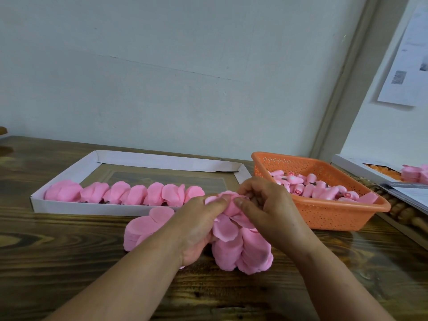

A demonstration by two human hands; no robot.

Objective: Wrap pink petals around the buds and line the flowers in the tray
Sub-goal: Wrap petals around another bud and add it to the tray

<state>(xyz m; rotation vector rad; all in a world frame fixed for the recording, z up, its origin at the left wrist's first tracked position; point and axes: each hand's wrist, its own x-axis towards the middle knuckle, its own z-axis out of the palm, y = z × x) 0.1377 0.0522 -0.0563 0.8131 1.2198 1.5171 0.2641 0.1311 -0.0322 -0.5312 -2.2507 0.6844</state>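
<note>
A pink flower (229, 206) is held between both my hands above the table's middle. My left hand (199, 225) grips it from the left, thumb pressed on the petals. My right hand (264, 205) pinches the petals from the right, fingers curled over the top; the bud inside is hidden. Stacks of loose pink petals (245, 253) lie under my hands, with another stack (143, 225) to the left. A white cardboard tray (97, 207) holds a row of several wrapped pink flowers (122, 193) along its near wall. An orange basket (324, 214) at the right holds several pink buds (319, 188).
The dark wooden table (69, 251) meets a pale wall behind the tray. At the far right lie a white box (356, 167) with orange and pink pieces, papers (407, 193) and a wooden beaded item (403, 214). The tray's far half shows bare wood.
</note>
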